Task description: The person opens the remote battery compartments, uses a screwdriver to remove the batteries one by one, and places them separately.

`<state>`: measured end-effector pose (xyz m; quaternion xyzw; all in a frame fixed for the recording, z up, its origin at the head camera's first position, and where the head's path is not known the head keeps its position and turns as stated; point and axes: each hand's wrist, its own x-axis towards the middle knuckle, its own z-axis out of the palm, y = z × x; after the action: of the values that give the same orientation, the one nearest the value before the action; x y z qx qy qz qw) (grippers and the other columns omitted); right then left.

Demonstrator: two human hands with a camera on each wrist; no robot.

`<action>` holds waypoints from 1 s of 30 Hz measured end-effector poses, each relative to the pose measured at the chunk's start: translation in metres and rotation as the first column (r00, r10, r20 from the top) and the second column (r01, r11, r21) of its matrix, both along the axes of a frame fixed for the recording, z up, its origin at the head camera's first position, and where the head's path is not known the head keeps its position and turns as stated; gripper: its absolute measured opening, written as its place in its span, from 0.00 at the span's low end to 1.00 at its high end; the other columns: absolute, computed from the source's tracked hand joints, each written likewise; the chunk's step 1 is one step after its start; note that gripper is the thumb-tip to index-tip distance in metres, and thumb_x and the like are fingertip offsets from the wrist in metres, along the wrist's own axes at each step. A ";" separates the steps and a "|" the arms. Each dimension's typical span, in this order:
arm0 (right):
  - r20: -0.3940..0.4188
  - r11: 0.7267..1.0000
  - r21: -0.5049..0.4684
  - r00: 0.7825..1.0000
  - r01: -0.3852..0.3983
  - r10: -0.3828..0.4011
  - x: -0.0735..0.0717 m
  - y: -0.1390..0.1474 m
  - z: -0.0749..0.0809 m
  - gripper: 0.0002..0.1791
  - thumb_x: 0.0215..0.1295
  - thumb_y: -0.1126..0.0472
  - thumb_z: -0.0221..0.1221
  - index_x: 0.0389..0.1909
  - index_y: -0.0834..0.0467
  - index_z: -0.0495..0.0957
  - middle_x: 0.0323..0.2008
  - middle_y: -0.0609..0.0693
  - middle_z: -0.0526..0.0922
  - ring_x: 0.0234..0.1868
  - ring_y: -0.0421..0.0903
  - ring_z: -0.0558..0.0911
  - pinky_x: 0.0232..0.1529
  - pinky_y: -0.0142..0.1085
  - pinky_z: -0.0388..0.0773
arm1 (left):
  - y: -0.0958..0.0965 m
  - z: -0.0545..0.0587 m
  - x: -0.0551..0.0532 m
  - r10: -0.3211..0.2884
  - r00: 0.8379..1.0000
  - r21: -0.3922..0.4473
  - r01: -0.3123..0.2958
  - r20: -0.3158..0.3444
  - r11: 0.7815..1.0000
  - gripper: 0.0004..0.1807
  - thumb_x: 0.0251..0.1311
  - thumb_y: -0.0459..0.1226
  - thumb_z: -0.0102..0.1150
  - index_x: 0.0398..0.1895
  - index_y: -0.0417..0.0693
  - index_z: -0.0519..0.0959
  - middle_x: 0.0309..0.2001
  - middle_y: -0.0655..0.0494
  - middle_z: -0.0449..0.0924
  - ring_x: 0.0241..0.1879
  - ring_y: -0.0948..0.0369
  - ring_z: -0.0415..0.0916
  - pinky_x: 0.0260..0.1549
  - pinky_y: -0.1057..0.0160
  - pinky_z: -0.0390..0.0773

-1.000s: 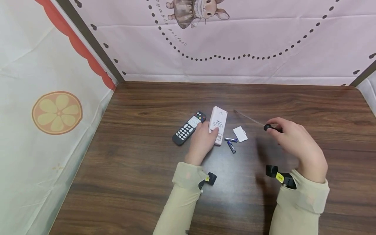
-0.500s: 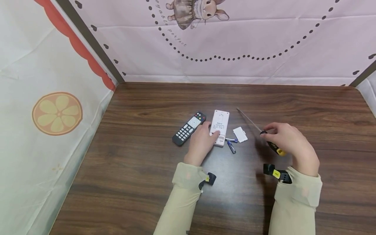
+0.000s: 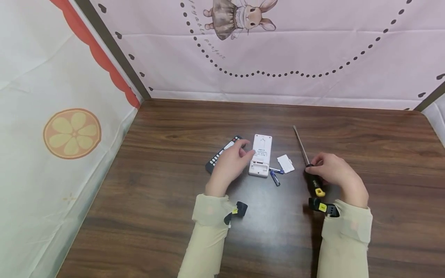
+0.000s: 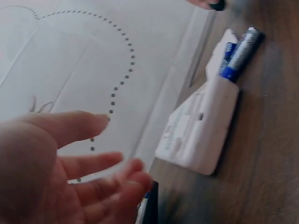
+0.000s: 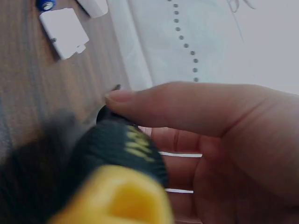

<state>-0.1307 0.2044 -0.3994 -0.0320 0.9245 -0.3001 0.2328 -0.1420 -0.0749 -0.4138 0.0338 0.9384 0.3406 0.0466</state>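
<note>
My right hand (image 3: 336, 172) pinches the black handle of a screwdriver (image 3: 314, 183) near its collar, thumb on top. Its yellow end (image 5: 121, 196) is toward me and the long metal shaft points to the back of the table. My left hand (image 3: 229, 161) is held over a black remote control (image 3: 212, 164), partly covering it, with thumb and fingers apart and nothing between them. Just right of it a white remote control (image 3: 261, 152) lies back up, its battery compartment (image 3: 259, 167) uncovered. In the left wrist view the left hand (image 4: 42, 163) is apart from the white remote.
Two blue batteries (image 3: 275, 178) lie beside the white remote's lower right corner. A white battery cover (image 3: 286, 163) rests to their right. The brown wooden table (image 3: 156, 185) meets a printed cloth (image 3: 313, 54) at the back and another on the left.
My left hand has let go of the white remote and drawn back left. My right hand has come lower and left, turning the screwdriver so its shaft points more away from me.
</note>
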 end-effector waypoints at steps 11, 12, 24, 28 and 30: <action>0.027 0.995 -0.092 0.999 0.046 -0.044 -0.001 -0.003 -0.006 0.13 0.57 0.56 0.58 0.33 0.64 0.72 0.28 0.54 0.75 0.24 0.46 0.76 0.25 0.37 0.77 | -0.017 -0.004 -0.001 0.275 0.952 -0.154 -0.294 -0.133 0.943 0.30 0.45 0.49 0.64 0.54 0.56 0.70 0.52 0.50 0.59 0.50 0.52 0.54 0.41 0.53 0.58; 0.015 0.995 -0.084 0.999 0.053 -0.052 -0.001 -0.003 -0.005 0.14 0.58 0.55 0.57 0.34 0.64 0.72 0.28 0.54 0.76 0.24 0.46 0.76 0.25 0.36 0.77 | -0.019 -0.005 -0.001 0.269 0.958 -0.175 -0.284 -0.103 0.943 0.32 0.44 0.49 0.65 0.55 0.56 0.69 0.53 0.49 0.59 0.51 0.52 0.53 0.42 0.51 0.57; -0.123 0.998 -0.036 0.991 0.056 -0.060 0.003 -0.002 0.010 0.24 0.60 0.43 0.51 0.45 0.59 0.71 0.30 0.54 0.77 0.23 0.46 0.75 0.26 0.35 0.73 | -0.028 -0.014 0.000 0.207 0.974 -0.243 -0.181 0.088 0.953 0.41 0.42 0.42 0.67 0.63 0.54 0.60 0.50 0.47 0.59 0.48 0.52 0.56 0.43 0.52 0.63; -0.155 0.999 -0.027 0.987 0.039 -0.043 0.004 -0.005 0.017 0.22 0.62 0.43 0.49 0.43 0.58 0.72 0.23 0.52 0.76 0.22 0.45 0.74 0.25 0.36 0.70 | -0.027 -0.017 -0.002 0.229 0.970 -0.244 -0.205 0.077 0.948 0.40 0.44 0.41 0.64 0.63 0.51 0.59 0.49 0.47 0.60 0.46 0.52 0.60 0.41 0.53 0.68; -0.165 0.999 -0.025 0.986 0.033 -0.037 0.006 -0.008 0.021 0.21 0.63 0.43 0.48 0.43 0.57 0.72 0.21 0.52 0.75 0.22 0.45 0.74 0.25 0.36 0.69 | -0.026 -0.018 -0.003 0.256 0.963 -0.225 -0.233 0.083 0.946 0.38 0.46 0.41 0.61 0.63 0.50 0.57 0.49 0.46 0.60 0.44 0.52 0.63 0.39 0.54 0.70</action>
<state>-0.1251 0.1967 -0.3784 -0.0433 0.9376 -0.3109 0.1496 -0.1446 -0.1013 -0.4315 -0.1072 0.9624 0.2425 0.0596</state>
